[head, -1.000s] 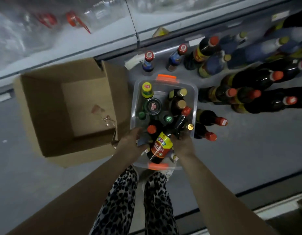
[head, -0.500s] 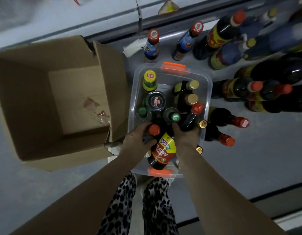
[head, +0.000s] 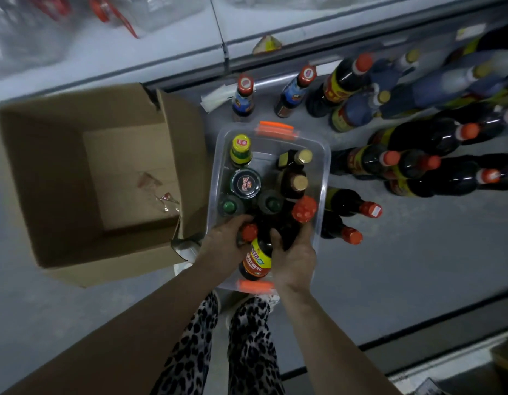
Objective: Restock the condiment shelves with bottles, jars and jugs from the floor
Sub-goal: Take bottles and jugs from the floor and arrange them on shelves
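A clear plastic bin (head: 324,166) with orange handles stands on the floor, packed with upright bottles and a jar with a dark lid (head: 245,183). Both my hands reach into its near end. My left hand (head: 222,242) curls round the neck of a dark sauce bottle (head: 257,260) with an orange cap and a yellow-red label, which lies tilted toward me. My right hand (head: 295,253) grips a second dark bottle (head: 291,228) that ends in a large red cap. Its lower part is hidden by my fingers.
An open cardboard box (head: 47,172) sits left of the bin, touching it. Many dark bottles (head: 435,138) with red and orange caps stand on the floor to the right and behind. The shelf base (head: 304,38) runs along the top. My legs are just below the bin.
The red-capped bottle has come up and nearer under my right hand. Both hands have closed tighter round their bottles. The view has shifted slightly.
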